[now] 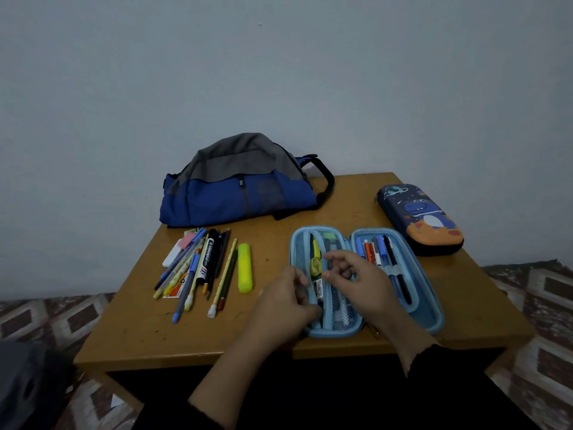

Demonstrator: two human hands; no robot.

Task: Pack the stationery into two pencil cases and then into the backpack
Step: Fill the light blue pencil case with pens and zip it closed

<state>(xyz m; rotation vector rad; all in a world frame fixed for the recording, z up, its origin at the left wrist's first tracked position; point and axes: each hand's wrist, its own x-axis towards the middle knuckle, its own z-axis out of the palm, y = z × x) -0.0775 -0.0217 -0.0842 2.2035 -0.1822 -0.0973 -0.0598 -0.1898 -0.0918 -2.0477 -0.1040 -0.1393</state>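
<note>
Your left hand (pixel 291 297): grips the open light-blue zip pencil case (pixel 434 315) by its mesh edge.
Your right hand (pixel 356 279): fingers loosely curled, holding nothing.
Around: blue-grey fabric backpack (pixel 238 193), dinosaur-print hard case (pixel 421 217), loose pens (pixel 201 268).

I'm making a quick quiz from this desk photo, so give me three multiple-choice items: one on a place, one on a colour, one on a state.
1. Where is the backpack?
A. far edge of the table, by the wall
B. on the floor
C. on the person's lap

2. What colour is the loose highlighter?
A. red
B. yellow
C. black

3. How is the dinosaur pencil case?
A. open, empty
B. open, full
C. closed

Answers: 1 A, it lies behind the loose pens. 2 B, bright yellow. 3 C, only the light blue case lies open.
</note>
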